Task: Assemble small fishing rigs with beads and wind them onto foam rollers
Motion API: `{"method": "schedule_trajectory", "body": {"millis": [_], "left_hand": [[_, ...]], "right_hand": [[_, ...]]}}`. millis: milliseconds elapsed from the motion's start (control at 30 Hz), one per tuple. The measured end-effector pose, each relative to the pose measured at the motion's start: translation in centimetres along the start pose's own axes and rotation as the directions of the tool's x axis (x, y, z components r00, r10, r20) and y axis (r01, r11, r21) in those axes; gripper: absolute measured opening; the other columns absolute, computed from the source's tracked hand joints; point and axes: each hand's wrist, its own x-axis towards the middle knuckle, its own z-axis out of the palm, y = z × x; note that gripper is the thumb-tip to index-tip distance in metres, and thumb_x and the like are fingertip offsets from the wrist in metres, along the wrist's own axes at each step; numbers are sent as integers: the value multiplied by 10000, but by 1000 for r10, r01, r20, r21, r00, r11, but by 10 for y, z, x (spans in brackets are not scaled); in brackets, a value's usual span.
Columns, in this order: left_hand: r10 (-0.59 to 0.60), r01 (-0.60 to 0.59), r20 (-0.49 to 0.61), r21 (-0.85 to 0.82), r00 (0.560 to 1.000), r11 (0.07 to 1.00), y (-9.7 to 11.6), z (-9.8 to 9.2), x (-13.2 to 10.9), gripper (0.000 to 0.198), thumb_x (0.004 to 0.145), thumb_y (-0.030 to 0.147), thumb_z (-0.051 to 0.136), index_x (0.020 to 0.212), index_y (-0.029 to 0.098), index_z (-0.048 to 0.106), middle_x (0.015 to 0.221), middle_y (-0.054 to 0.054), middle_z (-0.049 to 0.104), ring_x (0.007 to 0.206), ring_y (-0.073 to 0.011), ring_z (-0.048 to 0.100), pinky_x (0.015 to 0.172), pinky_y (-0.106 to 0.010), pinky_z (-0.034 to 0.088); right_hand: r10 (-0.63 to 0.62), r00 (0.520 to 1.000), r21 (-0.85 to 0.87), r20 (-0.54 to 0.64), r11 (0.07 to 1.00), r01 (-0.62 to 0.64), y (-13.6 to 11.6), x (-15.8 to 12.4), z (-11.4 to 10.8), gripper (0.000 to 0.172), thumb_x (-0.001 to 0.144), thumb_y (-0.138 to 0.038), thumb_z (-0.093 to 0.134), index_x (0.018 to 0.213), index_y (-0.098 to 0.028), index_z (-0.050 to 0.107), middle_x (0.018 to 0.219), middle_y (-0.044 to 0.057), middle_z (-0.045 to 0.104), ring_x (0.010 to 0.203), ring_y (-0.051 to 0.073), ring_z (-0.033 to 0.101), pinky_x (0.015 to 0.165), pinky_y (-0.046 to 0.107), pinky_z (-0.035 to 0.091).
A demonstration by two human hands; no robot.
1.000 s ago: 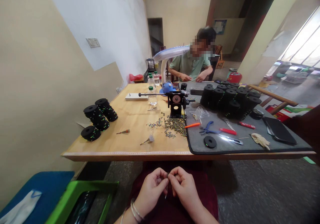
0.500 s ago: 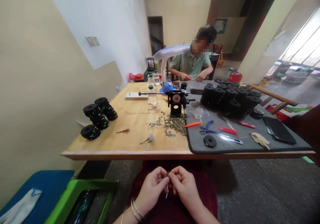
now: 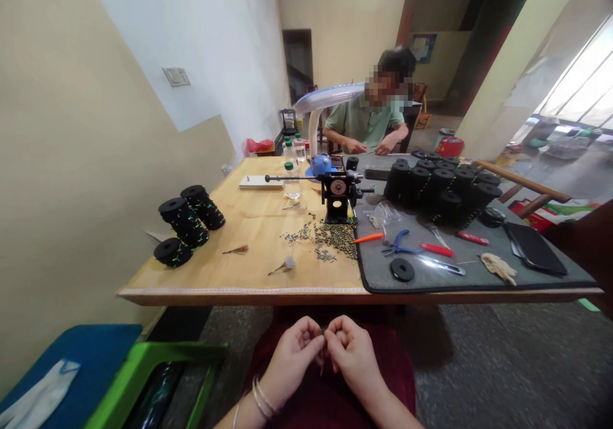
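Note:
My left hand (image 3: pixel 299 352) and my right hand (image 3: pixel 349 351) meet above my lap, below the table's front edge. Both are closed, with thumbs and forefingers pinched close together at the fingertips. Something small and thin is between them, mostly hidden by the fingers, so its kind does not show. On the table (image 3: pixel 191 279) ahead lie a heap of small dark and yellowish pieces (image 3: pixel 338 237) and a little tuft-ended item (image 3: pixel 283 265). Behind the heap stands a black hand-crank winder (image 3: pixel 338 198) with a round dial and a long rod pointing left.
Black foam spools stand stacked at the left (image 3: pixel 191 221) and grouped on the grey mat (image 3: pixel 378 276). Blue pliers (image 3: pixel 401 244), tweezers (image 3: pixel 440 265) and a glove (image 3: pixel 498 267) lie on the mat. A co-worker (image 3: pixel 366 122) sits opposite, behind a lamp (image 3: pixel 328 99). A green stool (image 3: pixel 143 359) is lower left.
The thin pale piece hanging below my fingertips shows less clearly now. My hands stay pinched together in nearly the same place.

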Motion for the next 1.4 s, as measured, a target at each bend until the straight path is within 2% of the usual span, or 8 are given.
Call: {"method": "schedule_trajectory", "body": {"millis": [200, 333, 600, 800, 933, 1167, 1400], "left_hand": [[-108, 107, 2, -173, 994, 979, -1, 0, 1, 278, 673, 306, 733, 690, 157, 499, 650, 31, 541, 595, -101, 538, 529, -218, 458], [-137, 139, 21, -200, 990, 970, 0, 0, 0, 273, 676, 299, 733, 690, 150, 504, 643, 20, 560, 593, -101, 543, 526, -213, 443], [-92, 93, 12, -153, 996, 984, -3, -1, 2, 251, 685, 296, 723, 710, 151, 520, 630, 31, 541, 579, -89, 511, 517, -201, 388], [-49, 49, 13, -56, 999, 997, -4, -1, 4, 252, 710, 332, 692, 702, 159, 510, 606, 38, 521, 550, -84, 462, 512, -209, 357], [-30, 30, 20, -7, 999, 1000, -4, 0, 3, 264, 718, 351, 684, 689, 165, 499, 589, 38, 516, 545, -91, 458, 516, -219, 360], [-37, 41, 32, -123, 999, 992, -5, 0, 2, 247, 712, 321, 700, 733, 167, 508, 643, 36, 519, 580, -97, 482, 547, -228, 390], [-52, 52, 10, -118, 999, 992, -10, -1, 5, 229, 709, 301, 708, 725, 155, 532, 628, 30, 531, 577, -98, 489, 547, -226, 391]], "right_hand": [[80, 997, 91, -12, 993, -78, 0, 2, 0, 263, 724, -412, 597, 654, -199, 460, 368, -94, 470, 284, 49, 331, 326, 157, 244], [90, 996, 114, -3, 989, -89, 4, 3, -2, 249, 728, -394, 590, 663, -191, 462, 406, -67, 528, 289, 41, 339, 325, 151, 227], [114, 993, 138, 11, 984, -115, 9, 6, -3, 268, 730, -402, 614, 654, -182, 480, 337, -103, 445, 282, 34, 303, 331, 153, 205], [146, 989, 195, 33, 969, -150, 7, 7, -4, 331, 701, -471, 649, 728, -158, 543, 337, -87, 480, 295, 49, 340, 349, 166, 241], [142, 989, 200, 50, 968, -149, 5, 6, -3, 360, 689, -505, 655, 696, -164, 539, 342, -82, 485, 298, 52, 347, 356, 170, 247], [127, 991, 197, 30, 972, -130, 3, 4, -1, 398, 686, -545, 649, 651, -180, 495, 336, -96, 455, 295, 44, 322, 355, 168, 242], [110, 994, 177, 26, 978, -113, 1, 4, -2, 418, 695, -569, 631, 629, -179, 493, 349, -79, 474, 307, 55, 356, 370, 179, 283]]}}
